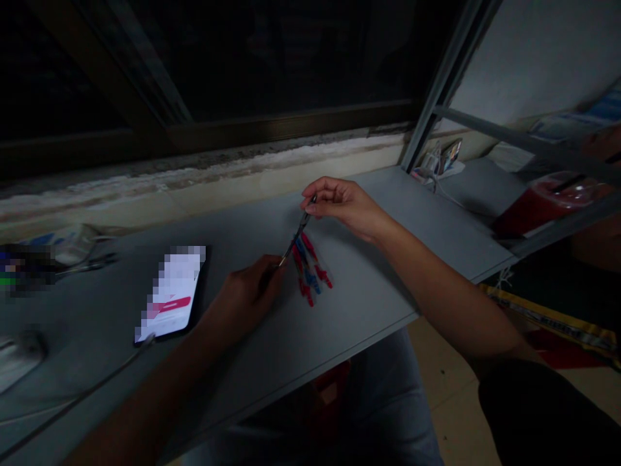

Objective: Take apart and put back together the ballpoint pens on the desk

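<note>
Between my two hands is a slim, dark, shiny metal tool (301, 226), held at a slant; its exact kind is hard to make out in the dim light. My left hand (255, 285) closes around its lower end. At the upper end, my right hand (342, 204) pinches it between thumb and fingers. Just below and beside the tool, several small red and blue pieces (310, 278) lie together on the grey tabletop (359, 304). They are blurred, and their upper ends are partly behind the tool.
Left of my left forearm lies a lit phone (177, 298), with a cable (104, 375) running near it. Small items (72, 246) sit at the far left. A metal frame post (431, 116) rises at the right. Beyond it stand a red drink cup (538, 200) and another person.
</note>
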The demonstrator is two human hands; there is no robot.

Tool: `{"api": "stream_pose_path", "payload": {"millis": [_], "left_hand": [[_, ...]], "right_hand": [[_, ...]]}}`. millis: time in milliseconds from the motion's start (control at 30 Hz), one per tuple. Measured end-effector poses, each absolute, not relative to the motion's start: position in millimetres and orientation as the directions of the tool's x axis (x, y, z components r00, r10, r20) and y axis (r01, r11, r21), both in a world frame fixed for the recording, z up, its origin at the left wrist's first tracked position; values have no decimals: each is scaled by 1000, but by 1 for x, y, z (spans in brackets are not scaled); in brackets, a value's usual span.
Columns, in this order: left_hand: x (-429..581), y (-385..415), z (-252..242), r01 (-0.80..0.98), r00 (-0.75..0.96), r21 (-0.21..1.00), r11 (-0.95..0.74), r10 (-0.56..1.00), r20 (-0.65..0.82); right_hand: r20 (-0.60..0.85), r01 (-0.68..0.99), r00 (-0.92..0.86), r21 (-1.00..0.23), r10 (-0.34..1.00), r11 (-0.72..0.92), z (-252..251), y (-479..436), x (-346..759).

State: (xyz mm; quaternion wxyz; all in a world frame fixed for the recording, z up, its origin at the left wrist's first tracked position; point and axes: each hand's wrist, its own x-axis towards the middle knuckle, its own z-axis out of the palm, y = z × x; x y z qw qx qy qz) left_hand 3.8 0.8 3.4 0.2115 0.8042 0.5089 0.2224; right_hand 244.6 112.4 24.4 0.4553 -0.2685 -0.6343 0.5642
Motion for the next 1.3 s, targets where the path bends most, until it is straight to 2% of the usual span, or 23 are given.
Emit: {"api": "stream_pose_path", "payload": {"millis": [167,700,900,1167,1300], "left_hand": [[5,0,7,736,358,565,-373,923,142],[3,0,4,729,348,569,-380,922,171],[6,-2,8,718,348,576,-391,918,189],[4,-1,3,715,316,580,-391,920,231],[4,1,3,720,321,568,-398,917,236]], "right_hand": [[287,-133,-413,-958,864,255,23,115,247],[301,-193,-362,-950,882,245,23,117,246],[298,-158,-524,-955,798,252,21,108,238],[217,-67,-598,-973,772,222,20,102,232],[156,154,-533,-949,832,276,23,95,232]]}}
